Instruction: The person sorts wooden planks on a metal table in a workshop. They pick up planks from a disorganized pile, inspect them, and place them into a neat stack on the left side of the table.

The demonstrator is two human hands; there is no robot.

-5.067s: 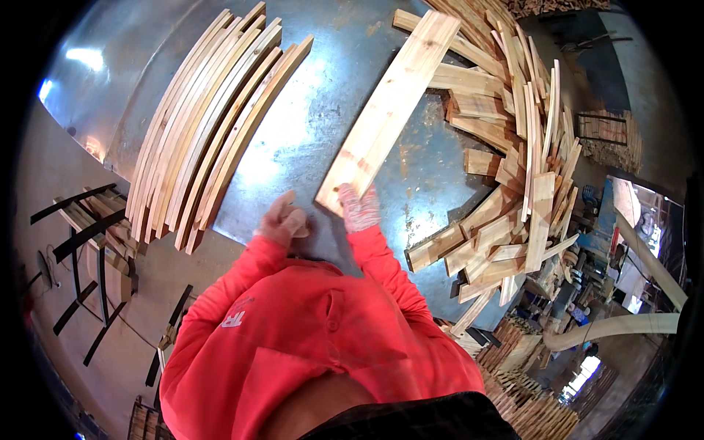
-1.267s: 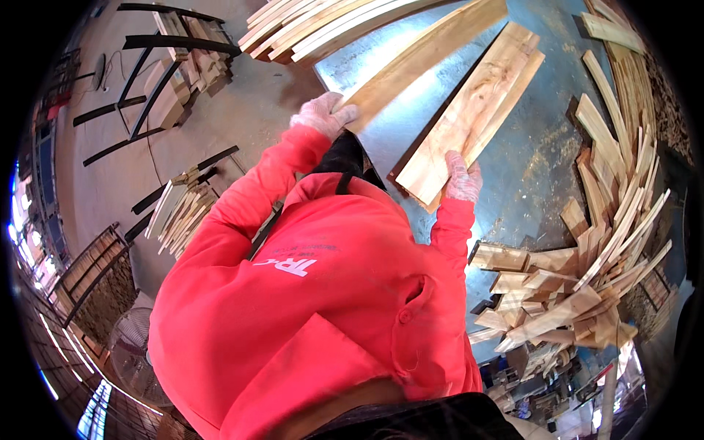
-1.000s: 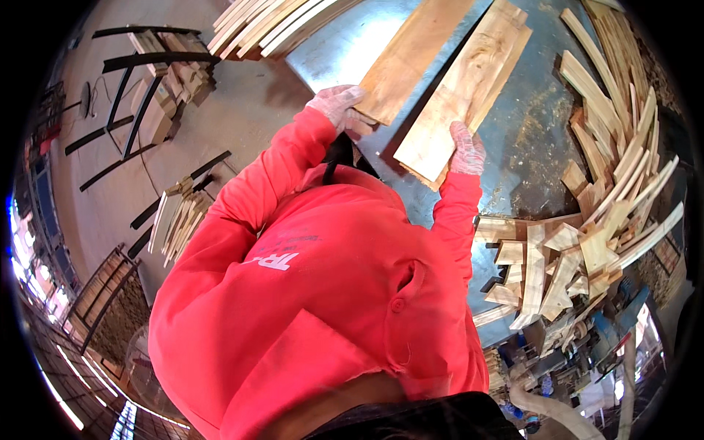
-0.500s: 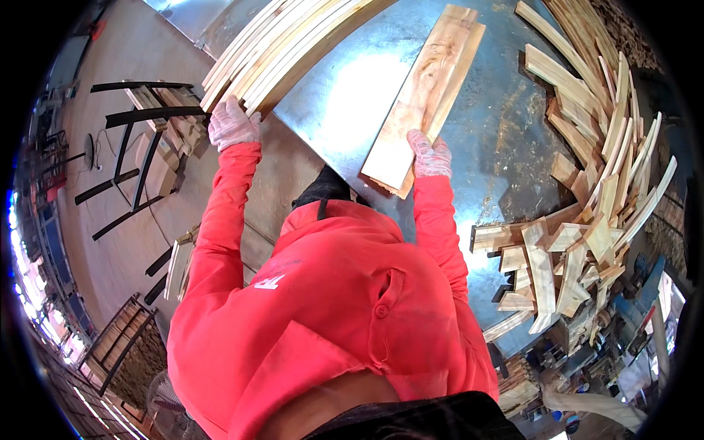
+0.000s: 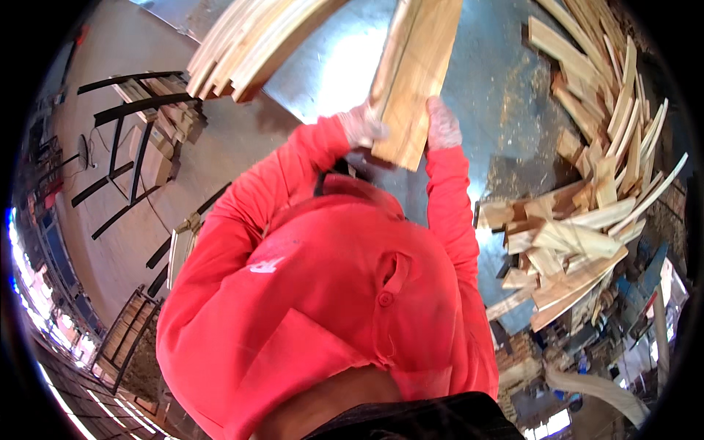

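Two wooden boards lie together over the metal table (image 5: pixel 495 95), a wide one (image 5: pixel 422 81) and a narrower one (image 5: pixel 387 64) along its left side. My left hand (image 5: pixel 364 126), in a pale work glove, is closed on the left edge near the boards' close end. My right hand (image 5: pixel 443 125), gloved too, grips the wide board's right edge. The fingers under the wood are hidden. Left of the boards, a stack of long planks (image 5: pixel 268 37) overhangs the table's edge, touched by neither hand.
A loose heap of wood offcuts (image 5: pixel 579 227) covers the table's right side, with long strips (image 5: pixel 620 110) farther back. On the floor at left stands a black metal frame (image 5: pixel 121 161) with wood pieces (image 5: pixel 165 125) beside it. A slatted crate (image 5: pixel 121 337) sits at lower left.
My left hand has left the plank stack and moved right onto the boards. The boards have shifted away from me and now show another face. Pieces in the right heap lie differently.
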